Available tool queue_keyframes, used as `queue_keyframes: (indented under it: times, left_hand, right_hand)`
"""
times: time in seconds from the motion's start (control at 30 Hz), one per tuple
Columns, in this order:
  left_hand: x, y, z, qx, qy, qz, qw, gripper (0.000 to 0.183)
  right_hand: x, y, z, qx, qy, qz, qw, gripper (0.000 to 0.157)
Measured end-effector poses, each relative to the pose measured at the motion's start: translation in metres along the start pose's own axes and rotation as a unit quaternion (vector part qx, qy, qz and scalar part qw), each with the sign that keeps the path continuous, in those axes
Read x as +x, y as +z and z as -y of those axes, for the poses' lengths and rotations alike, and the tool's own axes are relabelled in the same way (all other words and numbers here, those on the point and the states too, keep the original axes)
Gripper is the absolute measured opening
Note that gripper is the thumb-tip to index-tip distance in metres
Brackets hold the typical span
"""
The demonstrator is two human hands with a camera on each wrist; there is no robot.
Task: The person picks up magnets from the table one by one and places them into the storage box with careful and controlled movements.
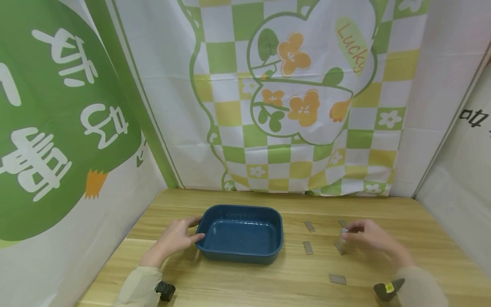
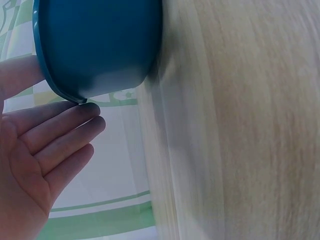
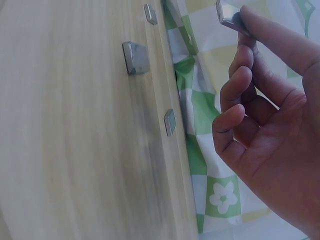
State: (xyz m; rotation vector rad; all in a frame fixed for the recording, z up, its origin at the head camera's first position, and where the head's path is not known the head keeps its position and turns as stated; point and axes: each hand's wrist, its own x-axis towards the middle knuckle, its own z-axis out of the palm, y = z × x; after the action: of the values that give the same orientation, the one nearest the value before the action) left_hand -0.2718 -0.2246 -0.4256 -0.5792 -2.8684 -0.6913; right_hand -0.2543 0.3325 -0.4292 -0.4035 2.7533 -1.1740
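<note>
A dark blue rectangular basin [image 1: 241, 258] stands upright on the table. My left hand [image 1: 174, 238] holds its left rim, thumb at the inner side and the other fingers outside; the left wrist view shows the fingertips [image 2: 87, 111] against the rim. Over the right part of the table, my right hand [image 1: 370, 236] pinches a small flat metal block [image 3: 231, 16] between thumb and forefinger, raised above the tabletop. Close by lie similar metal blocks, one below the hand [image 1: 340, 248] and another just behind it [image 1: 342, 223]. The basin's inside shows nothing in it.
More flat metal blocks lie apart between basin and right hand, one farther back [image 1: 309, 226] and one nearer [image 1: 308, 247]. Another metal block [image 1: 338, 279] is toward the front. A checkered cloth [image 1: 284, 170] hangs behind the wooden table [image 1: 230, 283]; white sheets flank both sides.
</note>
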Motion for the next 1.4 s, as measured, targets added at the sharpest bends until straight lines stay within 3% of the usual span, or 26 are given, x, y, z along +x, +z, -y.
queue_keyframes:
  times: [0.37, 0.67, 1.0, 1.4]
  left_hand:
    - [-0.001, 0.002, 0.0, -0.004, -0.002, -0.006, 1.0, 0.054]
    - [-0.001, 0.002, -0.001, -0.009, 0.003, -0.01, 0.9999, 0.053]
    - [-0.001, 0.001, 0.0, -0.007, 0.003, -0.009, 0.9999, 0.053]
    - [-0.002, 0.0, 0.0, -0.006, -0.003, -0.006, 1.0, 0.054]
  right_hand:
    - [0.013, 0.007, 0.015, 0.013, -0.035, 0.014, 0.999, 0.036]
    - [0.025, 0.011, 0.029, 0.003, -0.033, 0.018, 0.999, 0.041]
    - [0.04, 0.02, 0.039, 0.007, -0.07, 0.038, 0.997, 0.029]
    - [0.057, 0.033, 0.056, 0.014, -0.079, 0.039, 0.996, 0.027]
